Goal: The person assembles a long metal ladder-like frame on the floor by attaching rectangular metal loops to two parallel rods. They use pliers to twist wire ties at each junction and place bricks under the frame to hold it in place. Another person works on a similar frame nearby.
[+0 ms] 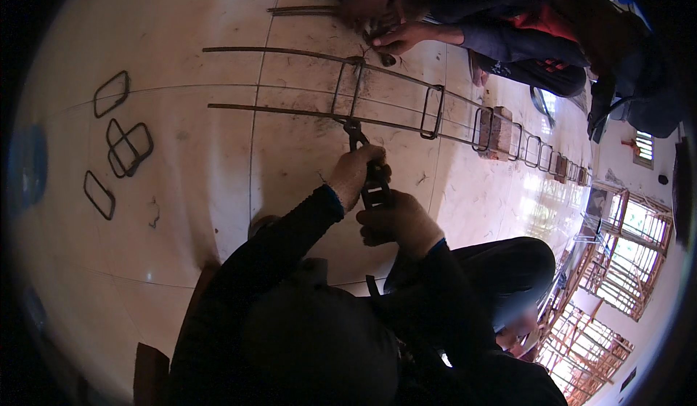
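Note:
A pair of pincers (354, 136) has its jaws at the near long bar of a steel rebar frame (290, 110), where a rectangular stirrup (336, 90) meets it. My left hand (356, 175) is closed around the pincers just behind the jaws. Lower down, my right hand (403, 224) grips the handle end. Both hands seem to wear tan gloves with blue cuffs. Whether any tie wire sits in the jaws is too small to tell. The frame runs away to the right, with several stirrups spaced along it.
Several loose stirrups (111, 94) lie on the tiled floor (189, 144) at the left. A brick-like block (496, 133) props up the frame. Across from me, a co-worker's hand (401, 37) works near the far bar, beside more loose rods (301, 11).

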`<state>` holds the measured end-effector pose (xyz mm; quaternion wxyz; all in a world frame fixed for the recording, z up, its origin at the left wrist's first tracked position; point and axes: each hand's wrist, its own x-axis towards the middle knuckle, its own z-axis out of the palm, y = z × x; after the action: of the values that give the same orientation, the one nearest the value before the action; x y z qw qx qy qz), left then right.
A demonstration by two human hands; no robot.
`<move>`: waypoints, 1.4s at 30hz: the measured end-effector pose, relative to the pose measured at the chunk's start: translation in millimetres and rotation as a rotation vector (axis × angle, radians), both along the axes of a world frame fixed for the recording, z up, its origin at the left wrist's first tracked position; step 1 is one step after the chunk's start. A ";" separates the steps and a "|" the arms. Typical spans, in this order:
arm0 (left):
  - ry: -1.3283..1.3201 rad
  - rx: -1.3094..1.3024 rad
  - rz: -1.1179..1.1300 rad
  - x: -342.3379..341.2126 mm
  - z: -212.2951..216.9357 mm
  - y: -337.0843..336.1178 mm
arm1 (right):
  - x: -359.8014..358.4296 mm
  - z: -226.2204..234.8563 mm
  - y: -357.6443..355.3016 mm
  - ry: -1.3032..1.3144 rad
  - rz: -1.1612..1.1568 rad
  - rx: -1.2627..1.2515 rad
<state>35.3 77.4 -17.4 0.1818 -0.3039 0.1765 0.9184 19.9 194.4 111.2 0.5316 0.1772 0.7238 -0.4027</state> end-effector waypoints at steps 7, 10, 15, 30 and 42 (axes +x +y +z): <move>-0.040 0.020 0.125 5.7 -2.1 9.2 | 8.9 -62.8 54.9 -0.227 -0.158 -0.386; -0.066 -0.327 -0.061 2.3 -4.2 2.9 | 14.4 -35.4 17.8 0.127 0.120 -0.004; -0.084 -0.503 -0.151 11.9 -13.2 4.0 | 35.9 -49.5 -8.2 0.355 0.089 0.087; 0.090 -0.113 -0.116 8.0 -26.6 -16.9 | 24.7 -63.2 10.3 -0.202 -0.251 -0.240; -0.029 -0.641 -0.598 23.9 -32.2 -25.3 | 45.4 -79.6 18.0 -0.222 -0.237 -0.394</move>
<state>59.2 52.1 -49.6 0.3386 -0.2932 0.5302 0.7199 65.3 212.4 31.5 0.5811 0.1967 0.5428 -0.5735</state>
